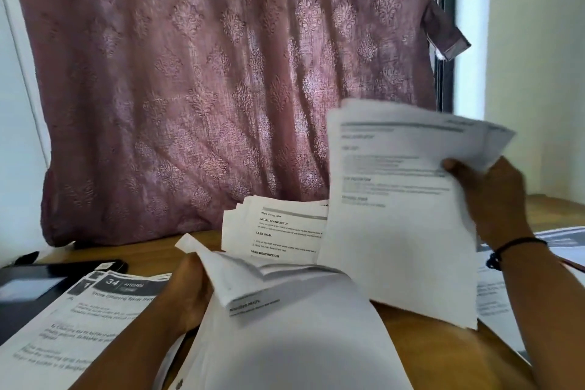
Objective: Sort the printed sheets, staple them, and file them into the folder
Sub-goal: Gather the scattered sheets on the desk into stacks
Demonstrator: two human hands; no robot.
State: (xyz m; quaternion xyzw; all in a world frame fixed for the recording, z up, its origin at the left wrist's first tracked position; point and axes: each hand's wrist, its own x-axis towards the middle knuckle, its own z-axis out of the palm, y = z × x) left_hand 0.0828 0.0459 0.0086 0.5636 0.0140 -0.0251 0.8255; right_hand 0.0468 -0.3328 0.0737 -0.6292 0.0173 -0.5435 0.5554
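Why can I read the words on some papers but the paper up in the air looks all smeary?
In the head view, the lifted sheets in the right hand are motion-blurred, so their print smears; the pile by the curtain lies flat on the table and reads sharply; the bundle held by the left hand is close to the camera and soft; daylight glows through the curtain.

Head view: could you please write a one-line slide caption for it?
Right hand lifts white printed sheets while left hand holds a curling sheaf above a brown wooden table.
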